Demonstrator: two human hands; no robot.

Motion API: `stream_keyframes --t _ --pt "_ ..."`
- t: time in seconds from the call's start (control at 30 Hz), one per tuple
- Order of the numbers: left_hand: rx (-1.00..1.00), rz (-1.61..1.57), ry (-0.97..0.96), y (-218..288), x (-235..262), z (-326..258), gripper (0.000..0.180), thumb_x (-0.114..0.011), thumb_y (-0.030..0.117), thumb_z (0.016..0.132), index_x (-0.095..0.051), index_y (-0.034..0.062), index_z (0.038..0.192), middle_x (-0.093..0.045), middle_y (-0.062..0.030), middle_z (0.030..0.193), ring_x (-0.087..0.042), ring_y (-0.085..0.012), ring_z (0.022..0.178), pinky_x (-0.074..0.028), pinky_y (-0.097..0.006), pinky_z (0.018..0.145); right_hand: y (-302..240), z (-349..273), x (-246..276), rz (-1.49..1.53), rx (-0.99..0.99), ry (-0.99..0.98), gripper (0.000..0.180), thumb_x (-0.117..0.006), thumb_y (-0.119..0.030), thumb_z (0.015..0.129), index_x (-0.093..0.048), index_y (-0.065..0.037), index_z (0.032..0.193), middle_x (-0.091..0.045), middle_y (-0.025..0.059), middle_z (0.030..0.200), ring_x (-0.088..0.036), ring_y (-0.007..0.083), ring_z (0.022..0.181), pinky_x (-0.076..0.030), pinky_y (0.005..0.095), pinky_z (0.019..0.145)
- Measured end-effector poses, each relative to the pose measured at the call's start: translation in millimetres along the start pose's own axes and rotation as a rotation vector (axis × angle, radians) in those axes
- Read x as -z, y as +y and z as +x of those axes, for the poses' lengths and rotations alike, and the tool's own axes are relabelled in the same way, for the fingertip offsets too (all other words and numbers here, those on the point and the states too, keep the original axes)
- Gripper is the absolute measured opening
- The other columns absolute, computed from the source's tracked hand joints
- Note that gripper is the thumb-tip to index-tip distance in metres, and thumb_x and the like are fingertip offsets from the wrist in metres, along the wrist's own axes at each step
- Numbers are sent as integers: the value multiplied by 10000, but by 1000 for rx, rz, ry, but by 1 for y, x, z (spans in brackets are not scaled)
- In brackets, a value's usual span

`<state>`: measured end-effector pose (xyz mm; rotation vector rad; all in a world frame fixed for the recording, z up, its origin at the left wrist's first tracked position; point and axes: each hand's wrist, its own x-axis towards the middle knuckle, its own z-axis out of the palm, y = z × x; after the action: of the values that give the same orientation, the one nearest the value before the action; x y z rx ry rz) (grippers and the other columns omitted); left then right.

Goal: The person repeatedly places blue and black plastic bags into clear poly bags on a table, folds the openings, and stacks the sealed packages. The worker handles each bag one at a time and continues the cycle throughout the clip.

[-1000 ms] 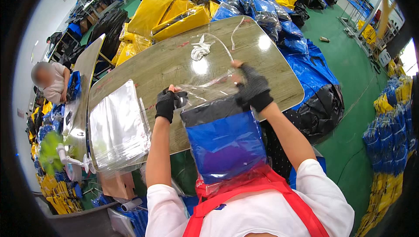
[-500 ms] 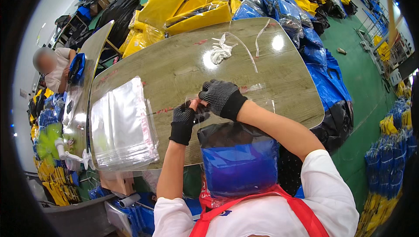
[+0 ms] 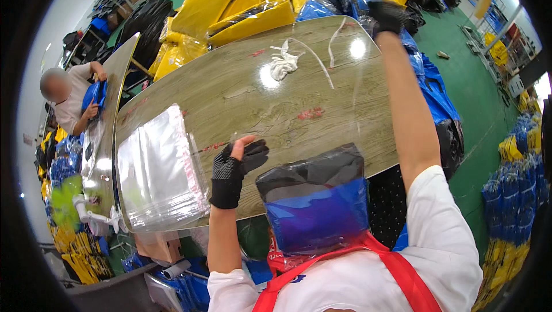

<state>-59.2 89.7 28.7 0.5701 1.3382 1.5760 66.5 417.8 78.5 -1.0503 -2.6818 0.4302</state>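
A blue and black folded bundle in a clear plastic bag (image 3: pixel 313 208) leans at the table's near edge, against my body. My left hand (image 3: pixel 237 165), in a dark dotted glove with the thumb tip bare, is just to its upper left over the wooden table (image 3: pixel 247 105). Its fingers are stretched out and nothing shows in them. Far off at the table's back right corner is my right hand (image 3: pixel 388 19), its arm fully extended beside the bagged blue bundles. Motion smears its fingers, so any held thing is hidden.
Flat clear plastic bags (image 3: pixel 158 168) lie stacked on the table's left. A crumpled white cloth (image 3: pixel 283 65) and white strips (image 3: pixel 313 53) rest toward the back. Yellow packages (image 3: pixel 207 7) pile behind the table. A person (image 3: pixel 72 93) handles a blue bundle at another table, left.
My right hand has swung from the table's middle out to the back right corner. My left hand has shifted slightly left and down, with its fingers spread. The bagged bundle stays against my body.
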Motion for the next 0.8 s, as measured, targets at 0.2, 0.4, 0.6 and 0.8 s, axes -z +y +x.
stream_keyframes --t 0.2,0.4,0.6,0.8 --pt "-77 59 64 3 -3 -4 446 -435 311 972 -523 -78 1172 -628 -192 1047 -637 -254 941 -510 -359 861 26 -120 -38 524 -217 -447 454 -600 -289 871 -550 28 1192 -673 115 985 -631 189 771 -491 287 653" --pt "167 467 12 54 -10 -24 436 -445 362 966 -547 27 1227 -610 -119 1124 -620 -186 766 -505 -275 665 37 -158 -9 1365 -357 -500 329 -513 -259 922 -576 -57 1174 -664 71 1030 -536 72 603 -413 227 498" --pt "-19 -56 -75 26 -16 -41 459 -470 366 952 -449 9 1241 -462 -174 1325 -545 -317 1118 -452 -406 934 23 -195 2 1785 -263 -363 407 -513 -297 940 -497 -4 1223 -525 137 1242 -571 269 1103 -468 341 928" --pt "-525 1082 -395 -5 21 -58 358 -568 26 751 -648 112 1089 -397 -213 1392 -423 -401 1244 -339 -409 1043 61 -254 -21 276 621 -92 399 -658 -62 744 -638 -208 1114 -553 151 1245 -484 336 1203 -323 477 1037"
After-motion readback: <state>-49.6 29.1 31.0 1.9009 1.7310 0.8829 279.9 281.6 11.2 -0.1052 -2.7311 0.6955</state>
